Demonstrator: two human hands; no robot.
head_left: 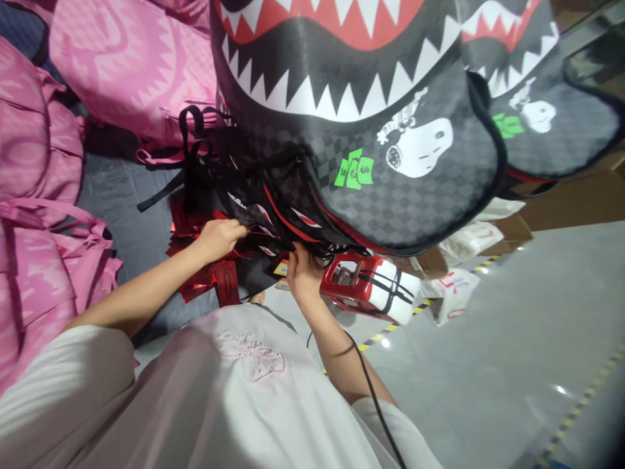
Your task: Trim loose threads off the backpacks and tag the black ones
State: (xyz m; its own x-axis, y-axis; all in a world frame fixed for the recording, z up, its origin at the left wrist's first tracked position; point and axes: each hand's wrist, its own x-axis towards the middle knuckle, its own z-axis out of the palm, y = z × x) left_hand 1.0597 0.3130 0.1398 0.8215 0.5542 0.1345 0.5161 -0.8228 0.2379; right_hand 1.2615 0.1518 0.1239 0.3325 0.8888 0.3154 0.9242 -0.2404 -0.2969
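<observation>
Black eye-patterned bag [286,207], twelve o'clock, near edge between hands, seemingly for steadying: left hand [222,238] fingers pinched together there; right hand [305,275] fingers bent, grip unclear. Red-and-white device [359,290], three o'clock of right hand.

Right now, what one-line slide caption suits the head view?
Left hand and right hand at dark toothy backpacks, pink bags and a red-and-white device nearby.

Dark backpack [361,130] ahead, free floor [527,312] right

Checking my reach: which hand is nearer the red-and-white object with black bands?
Right. The right hand is beside the object; the left hand is farther off, beyond the right.
</observation>
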